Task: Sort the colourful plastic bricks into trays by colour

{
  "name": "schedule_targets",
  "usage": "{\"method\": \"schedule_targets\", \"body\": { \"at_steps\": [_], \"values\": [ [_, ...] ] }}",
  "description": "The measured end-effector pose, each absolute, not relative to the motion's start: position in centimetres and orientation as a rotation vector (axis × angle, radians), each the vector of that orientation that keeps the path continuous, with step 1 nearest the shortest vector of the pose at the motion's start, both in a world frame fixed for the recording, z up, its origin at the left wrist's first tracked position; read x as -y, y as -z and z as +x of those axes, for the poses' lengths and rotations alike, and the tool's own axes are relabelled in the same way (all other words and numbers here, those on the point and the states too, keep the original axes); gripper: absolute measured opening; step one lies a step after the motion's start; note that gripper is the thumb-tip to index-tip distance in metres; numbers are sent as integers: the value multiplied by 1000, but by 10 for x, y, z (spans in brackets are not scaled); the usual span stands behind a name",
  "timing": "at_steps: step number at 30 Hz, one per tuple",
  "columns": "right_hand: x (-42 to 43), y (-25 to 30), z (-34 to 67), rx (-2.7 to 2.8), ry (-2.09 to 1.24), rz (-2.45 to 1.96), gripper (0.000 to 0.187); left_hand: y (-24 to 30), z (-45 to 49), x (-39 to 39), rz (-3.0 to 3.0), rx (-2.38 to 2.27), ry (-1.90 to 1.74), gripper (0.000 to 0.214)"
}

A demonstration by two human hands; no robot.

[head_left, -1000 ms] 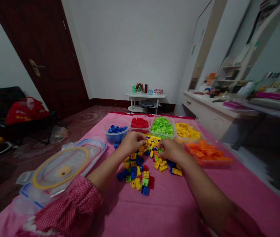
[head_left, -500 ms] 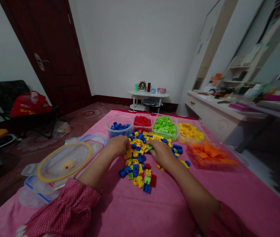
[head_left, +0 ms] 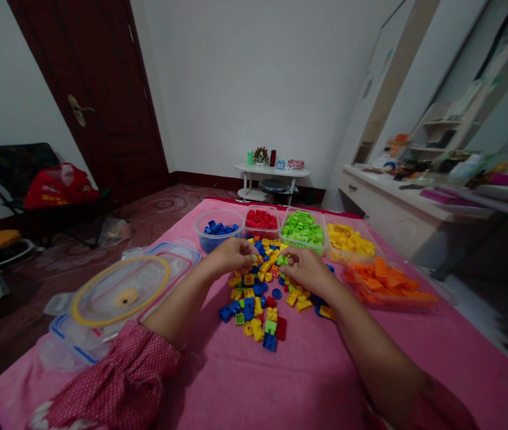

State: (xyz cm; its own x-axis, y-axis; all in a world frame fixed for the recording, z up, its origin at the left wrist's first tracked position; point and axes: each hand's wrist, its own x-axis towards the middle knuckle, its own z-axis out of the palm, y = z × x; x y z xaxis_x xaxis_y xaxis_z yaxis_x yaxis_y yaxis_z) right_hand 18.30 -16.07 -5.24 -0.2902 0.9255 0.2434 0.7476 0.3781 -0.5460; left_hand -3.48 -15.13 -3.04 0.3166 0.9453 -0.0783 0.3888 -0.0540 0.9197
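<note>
My right hand pinches a light green toy brick over the loose pile. Opposite it, my left hand is closed with its fingertips together; whatever small piece they may hold is too hidden to name. Below and between both hands lies a mixed pile of building bricks, mostly yellow and blue with some green and red. Behind the pile stand clear tubs: a round one of blue bricks, one of red bricks and one of light green bricks.
On the right are tubs of yellow bricks and orange bricks. Stacked clear lids, one with a yellow ring, lie at the left of the pink cloth. A white dresser stands farther right.
Both hands have lifted a little from the pile, and my left hand has moved right, closer to my right hand. The green brick stays in my right hand. The view has shifted slightly.
</note>
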Motion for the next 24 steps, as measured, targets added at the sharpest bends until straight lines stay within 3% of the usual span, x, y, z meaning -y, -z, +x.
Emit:
{"method": "schedule_targets", "body": {
  "at_steps": [7, 15, 21, 24],
  "values": [
    [164, 37, 179, 1862, -525, -1296, 29, 33, -2, 165, 908, -975, -782, 20],
    [182, 24, 152, 1794, -572, -1144, 32, 38, -3, 165, 695, -692, -642, 50],
    [182, 25, 153, 1848, -476, -1140, 24, 33, 2, 169, 568, -717, -709, 29],
    [182, 23, 156, 1840, -432, -1166, 20, 34, 1, 165, 518, -735, -734, 29]
  ]
}}
